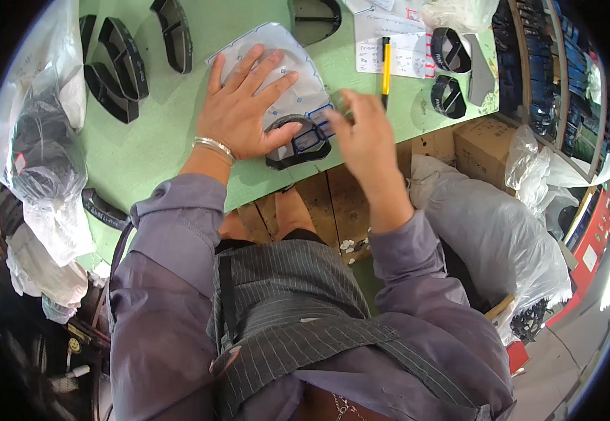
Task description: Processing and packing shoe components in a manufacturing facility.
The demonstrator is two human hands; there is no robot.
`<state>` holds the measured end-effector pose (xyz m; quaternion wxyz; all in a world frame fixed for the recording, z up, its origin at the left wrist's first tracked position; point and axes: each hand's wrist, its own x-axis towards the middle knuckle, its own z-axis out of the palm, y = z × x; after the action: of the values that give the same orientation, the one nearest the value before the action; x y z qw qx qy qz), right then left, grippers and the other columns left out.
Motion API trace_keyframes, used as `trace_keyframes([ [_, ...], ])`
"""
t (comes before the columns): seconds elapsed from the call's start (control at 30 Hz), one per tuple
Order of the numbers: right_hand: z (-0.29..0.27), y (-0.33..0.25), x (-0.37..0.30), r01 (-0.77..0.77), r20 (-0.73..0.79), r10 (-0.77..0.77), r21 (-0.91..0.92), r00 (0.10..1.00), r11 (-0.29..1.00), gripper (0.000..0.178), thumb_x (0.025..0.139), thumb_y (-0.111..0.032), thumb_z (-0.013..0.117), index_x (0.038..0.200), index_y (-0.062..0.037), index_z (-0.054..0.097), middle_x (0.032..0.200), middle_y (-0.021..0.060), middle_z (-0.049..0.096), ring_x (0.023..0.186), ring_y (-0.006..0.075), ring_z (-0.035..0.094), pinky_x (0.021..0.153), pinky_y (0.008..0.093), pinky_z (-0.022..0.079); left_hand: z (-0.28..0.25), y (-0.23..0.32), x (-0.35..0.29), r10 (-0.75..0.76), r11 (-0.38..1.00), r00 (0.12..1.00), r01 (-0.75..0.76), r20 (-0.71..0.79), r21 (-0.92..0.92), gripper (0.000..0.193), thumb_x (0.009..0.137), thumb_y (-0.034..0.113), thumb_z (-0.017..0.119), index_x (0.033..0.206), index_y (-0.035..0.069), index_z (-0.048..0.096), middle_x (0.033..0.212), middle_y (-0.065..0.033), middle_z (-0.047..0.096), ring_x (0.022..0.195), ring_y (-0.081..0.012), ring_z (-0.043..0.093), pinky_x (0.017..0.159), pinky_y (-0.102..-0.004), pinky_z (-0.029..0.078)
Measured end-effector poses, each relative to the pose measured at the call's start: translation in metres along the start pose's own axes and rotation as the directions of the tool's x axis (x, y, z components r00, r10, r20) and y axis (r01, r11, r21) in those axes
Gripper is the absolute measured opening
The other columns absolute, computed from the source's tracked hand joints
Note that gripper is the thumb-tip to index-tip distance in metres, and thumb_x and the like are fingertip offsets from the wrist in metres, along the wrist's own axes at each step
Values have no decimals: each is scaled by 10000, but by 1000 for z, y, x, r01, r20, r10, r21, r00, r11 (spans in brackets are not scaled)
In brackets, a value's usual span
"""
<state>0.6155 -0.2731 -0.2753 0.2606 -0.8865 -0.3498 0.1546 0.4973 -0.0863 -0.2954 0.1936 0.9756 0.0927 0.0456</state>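
Note:
My left hand (242, 105) lies flat, fingers spread, on a pale sheet (266, 45) printed with small blue marks. Its thumb reaches over the rim of a black cutting die (298, 160), a rounded frame resting on the sheet's near end close to the table edge. Blue printed outlines show inside and beside the die. Just right of it, my right hand (366, 137) hovers slightly blurred, thumb and forefinger apart with nothing visible between them. Its other fingers are partly hidden.
More black dies (128, 63) stand at the table's left, back and right. A yellow marker (386, 67) lies on written papers (368, 42). The green table (171, 133) ends before my legs. Right of me are a stuffed plastic sack (487, 231) and a cardboard box (484, 147); plastic bags (45, 140) hang left.

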Motion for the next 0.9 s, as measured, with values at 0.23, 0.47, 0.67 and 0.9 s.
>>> trace_keyframes([
  [0.23,2,-5,4,-195,205,161,154,965,969,220,801,-119,688,954,-24,562,843,147,599,803,345,586,702,425,465,0,1,1,2,1000,1000,-2,4,21,630,754,610,603,1300,297,562,1441,8,447,1388,-218,328,1149,-527,129],
  [0.47,-11,3,10,-209,304,77,432,950,877,217,821,-79,658,1034,-56,626,916,166,647,867,354,605,756,398,483,0,1,1,5,1000,1000,-5,-12,8,620,760,608,595,1297,300,565,1436,9,452,1383,-214,337,1151,-518,129],
  [0.67,-11,21,16,94,256,-187,337,949,937,223,835,-53,660,1058,-39,666,897,127,661,771,240,638,698,323,502,-2,1,2,6,1000,1000,-6,1,12,622,763,605,590,1307,304,556,1439,17,449,1385,-213,335,1147,-513,138],
  [0.9,-6,9,13,-32,201,-68,457,977,889,238,831,-85,673,1067,-57,674,894,125,663,780,240,640,706,324,502,-1,2,3,9,1000,1000,-9,10,15,618,764,600,587,1309,309,556,1445,11,442,1389,-216,332,1141,-535,137],
])
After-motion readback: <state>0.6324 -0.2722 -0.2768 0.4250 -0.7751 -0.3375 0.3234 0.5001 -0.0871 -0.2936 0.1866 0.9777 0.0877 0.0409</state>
